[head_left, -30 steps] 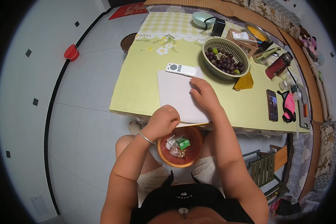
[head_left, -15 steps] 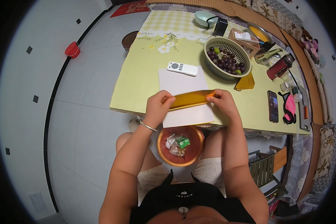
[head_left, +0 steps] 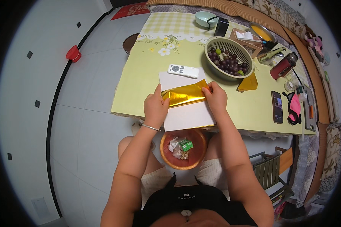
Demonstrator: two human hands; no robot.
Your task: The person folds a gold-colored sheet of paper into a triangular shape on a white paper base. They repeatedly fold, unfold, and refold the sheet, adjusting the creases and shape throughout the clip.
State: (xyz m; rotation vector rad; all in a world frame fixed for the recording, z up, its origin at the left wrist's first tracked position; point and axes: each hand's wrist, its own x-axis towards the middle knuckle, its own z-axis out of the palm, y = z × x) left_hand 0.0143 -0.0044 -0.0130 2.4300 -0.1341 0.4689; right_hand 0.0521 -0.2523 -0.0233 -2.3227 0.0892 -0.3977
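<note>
Between my two hands is a folded sheet of shiny gold foil paper, its bright side facing up. My left hand grips its left end, thumb on top and index finger stretched along the edge. At the right end, my right hand pinches the paper between thumb and fingers. Underneath lies a stack of white-backed sheets with a gold edge showing at the front. A white remote control rests at the stack's far end. Another folded gold piece lies by the grape basket.
A colander of grapes stands at the back right. Further right are a phone, a pink eye mask and a red thermos. Below the table edge, between my knees, sits a bin with rubbish. A folding stool stands right.
The gold paper has turned so its shiny face shows broadly upward. Both hands have shifted slightly, the right one inward and away from me.
</note>
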